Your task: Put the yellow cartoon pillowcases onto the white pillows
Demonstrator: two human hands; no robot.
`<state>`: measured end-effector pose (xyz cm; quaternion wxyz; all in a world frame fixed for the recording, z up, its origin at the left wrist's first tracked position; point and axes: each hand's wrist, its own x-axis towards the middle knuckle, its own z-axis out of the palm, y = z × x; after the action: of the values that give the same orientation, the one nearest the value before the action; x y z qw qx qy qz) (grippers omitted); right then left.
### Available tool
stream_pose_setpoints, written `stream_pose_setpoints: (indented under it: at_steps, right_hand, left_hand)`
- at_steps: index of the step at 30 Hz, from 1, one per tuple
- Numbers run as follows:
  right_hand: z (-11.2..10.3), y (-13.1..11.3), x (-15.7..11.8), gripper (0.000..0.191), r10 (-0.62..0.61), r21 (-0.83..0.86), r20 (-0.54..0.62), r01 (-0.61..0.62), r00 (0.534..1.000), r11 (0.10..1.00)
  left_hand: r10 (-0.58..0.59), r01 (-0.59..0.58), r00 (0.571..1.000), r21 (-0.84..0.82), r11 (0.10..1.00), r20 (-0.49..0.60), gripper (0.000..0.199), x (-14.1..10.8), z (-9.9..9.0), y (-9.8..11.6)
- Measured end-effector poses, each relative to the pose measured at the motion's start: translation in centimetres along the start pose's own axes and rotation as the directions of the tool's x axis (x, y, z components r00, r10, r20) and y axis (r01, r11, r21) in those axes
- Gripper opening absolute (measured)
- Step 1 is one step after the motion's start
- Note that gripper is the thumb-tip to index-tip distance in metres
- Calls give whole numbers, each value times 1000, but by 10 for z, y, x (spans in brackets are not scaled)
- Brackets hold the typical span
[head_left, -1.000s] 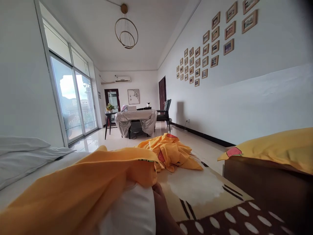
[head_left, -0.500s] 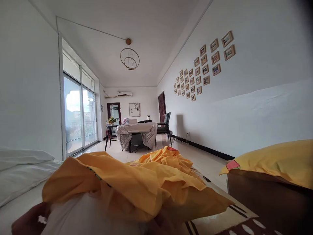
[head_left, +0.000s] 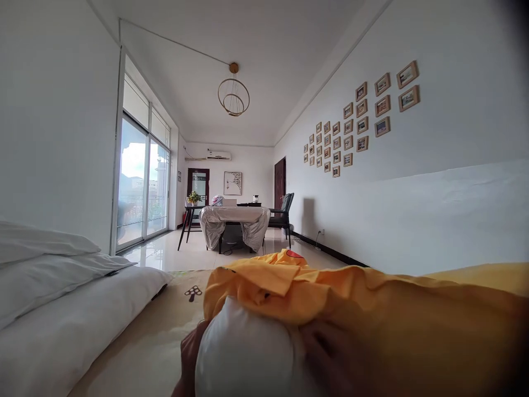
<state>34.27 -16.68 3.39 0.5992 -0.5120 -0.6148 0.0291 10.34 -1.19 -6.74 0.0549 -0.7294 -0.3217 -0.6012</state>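
Observation:
A white pillow point(head_left: 243, 350) bulges toward me at the bottom centre, its far end inside a loose yellow pillowcase point(head_left: 264, 286). My left hand point(head_left: 190, 353) is curled along the pillow's left side, its fingers at the edge of the yellow cloth. On the other side my right hand point(head_left: 326, 350), dark and partly blurred, has its fingers bent into the pillowcase where the cloth meets the pillow. Yellow fabric spreads away to the right of that hand. The fingertips of both hands are largely hidden.
White pillows point(head_left: 74, 309) are stacked at the left. A pale mat with a mushroom print point(head_left: 193, 293) lies under the work. Another yellow piece point(head_left: 483, 273) shows at the right edge. Farther off stand a covered table point(head_left: 235, 215) and a dark chair point(head_left: 283, 215).
The pillow and pillowcase have shifted right, and the cloth has swung toward the right side. Both hands moved right with them. My view has turned slightly left, showing more of the white pillows.

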Motion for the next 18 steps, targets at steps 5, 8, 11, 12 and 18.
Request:
stream_pose_setpoints:
  at_steps: [5, 8, 11, 12, 18]
  right_hand:
    - [3, 27, 30, 35, -27, -48, 10, 28, 1000, 998]
    - [11, 23, 25, 31, -213, -107, -34, 208, 976, 972]
    - [22, 1, 12, 15, -473, -235, 0, 460, 881, 856]
    - [27, -7, 7, 12, -538, -281, 12, 519, 843, 807]
    - [44, -32, -18, 33, -656, -558, 42, 562, 754, 611]
  left_hand:
    - [68, -66, 998, 143, 987, -13, 13, 18, 7, -8]
    - [53, -67, 996, 200, 977, 78, 39, 30, 0, -4]
    - [23, -47, 981, 119, 992, 191, 48, 35, -8, 4]
    - [24, -41, 978, 77, 996, 209, 45, 36, -11, 7]
    - [197, -194, 972, -40, 980, 129, 31, 40, -31, 38]
